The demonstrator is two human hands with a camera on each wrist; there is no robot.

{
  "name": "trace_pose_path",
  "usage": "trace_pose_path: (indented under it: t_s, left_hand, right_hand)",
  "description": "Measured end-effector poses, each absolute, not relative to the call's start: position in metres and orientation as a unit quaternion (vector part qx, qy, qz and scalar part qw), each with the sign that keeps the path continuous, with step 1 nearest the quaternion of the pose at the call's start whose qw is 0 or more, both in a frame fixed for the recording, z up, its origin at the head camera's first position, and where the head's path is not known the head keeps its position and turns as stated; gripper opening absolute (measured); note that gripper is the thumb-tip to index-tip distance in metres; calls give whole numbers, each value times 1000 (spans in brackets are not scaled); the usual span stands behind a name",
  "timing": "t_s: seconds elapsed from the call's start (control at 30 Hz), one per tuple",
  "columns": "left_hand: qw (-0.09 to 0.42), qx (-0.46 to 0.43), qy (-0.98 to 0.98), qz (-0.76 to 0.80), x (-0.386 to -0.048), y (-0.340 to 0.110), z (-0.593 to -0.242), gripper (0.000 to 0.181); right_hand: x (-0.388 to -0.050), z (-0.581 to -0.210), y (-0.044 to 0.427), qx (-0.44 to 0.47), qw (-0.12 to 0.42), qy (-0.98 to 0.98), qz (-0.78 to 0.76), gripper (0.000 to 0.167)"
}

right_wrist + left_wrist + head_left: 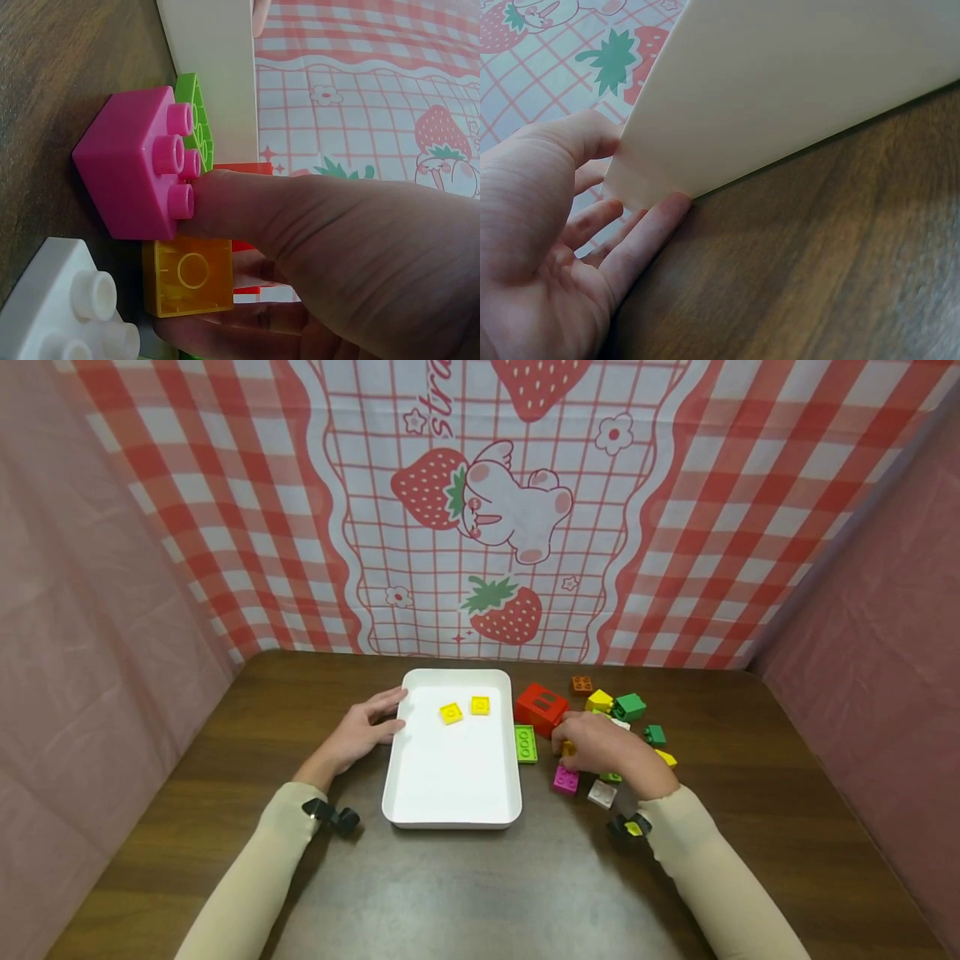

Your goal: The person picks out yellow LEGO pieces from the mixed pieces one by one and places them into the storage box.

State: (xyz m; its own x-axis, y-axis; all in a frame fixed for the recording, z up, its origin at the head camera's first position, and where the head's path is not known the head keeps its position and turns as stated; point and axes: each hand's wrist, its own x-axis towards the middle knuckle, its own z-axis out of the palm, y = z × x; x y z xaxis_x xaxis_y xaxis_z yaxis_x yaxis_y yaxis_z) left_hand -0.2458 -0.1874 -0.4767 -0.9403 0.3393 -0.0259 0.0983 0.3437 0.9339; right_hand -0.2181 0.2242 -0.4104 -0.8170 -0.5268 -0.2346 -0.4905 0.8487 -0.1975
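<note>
Right of the white tray (456, 777), on or just above the bench (450, 893), cannot tell which: an orange block (187, 277), apparently pinched in the right grip (603, 745), with a pink block (124, 165) close beside. Probably light, stiff plastic, a little slick, hardly fragile; best taken by two opposite outer walls, clear of the hollow underside. Left grip (356, 735) relaxed, touching the tray's left edge.

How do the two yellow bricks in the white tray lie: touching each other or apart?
Apart. The head view shows bare white tray between the left yellow brick and the right yellow brick.
</note>
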Motion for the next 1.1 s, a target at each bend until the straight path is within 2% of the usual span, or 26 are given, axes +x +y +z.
trace_pose_path:
  t_s: [0.5, 1.1]
  left_hand:
    - [107, 127, 820, 547, -246, -189, -477, 66]
    - [111, 122, 816, 554, -245, -188, -477, 65]
  right_hand:
    - [-217, -405, 222, -264, 146, 952, -58, 6]
    - [-213, -397, 225, -265, 98, 957, -58, 10]
